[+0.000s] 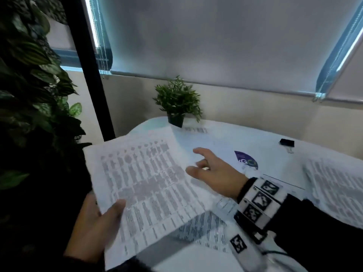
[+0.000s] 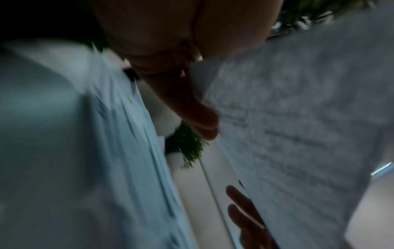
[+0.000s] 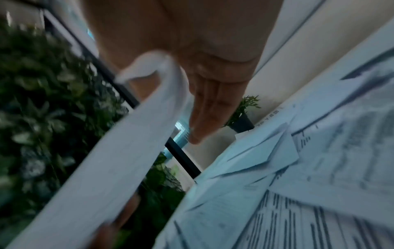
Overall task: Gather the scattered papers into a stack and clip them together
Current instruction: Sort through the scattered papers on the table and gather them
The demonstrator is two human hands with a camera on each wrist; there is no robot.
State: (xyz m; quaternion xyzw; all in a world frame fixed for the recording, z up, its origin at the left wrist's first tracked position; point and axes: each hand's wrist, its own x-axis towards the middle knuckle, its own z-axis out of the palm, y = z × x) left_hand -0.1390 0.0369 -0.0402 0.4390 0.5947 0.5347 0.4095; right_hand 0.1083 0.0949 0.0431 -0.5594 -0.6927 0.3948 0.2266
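Head cam: left hand (image 1: 94, 222) grasped printed sheets (image 1: 145, 183) w/ thumb on top, above table (image 1: 225, 134); right hand (image 1: 214, 173) hovered, fingers released. Black binder clip (image 1: 286, 143) lay far right.

No wording can be read: the sheet (image 1: 145, 179) held in the left hand's (image 1: 94, 226) grip carries columns of print blurred past reading, as do the papers (image 1: 337, 185) on the worktop (image 1: 225, 134) to the right of that grip; the purple-cornered page (image 1: 246, 160) beyond the right hand (image 1: 212, 173) shows only an indistinct emblem
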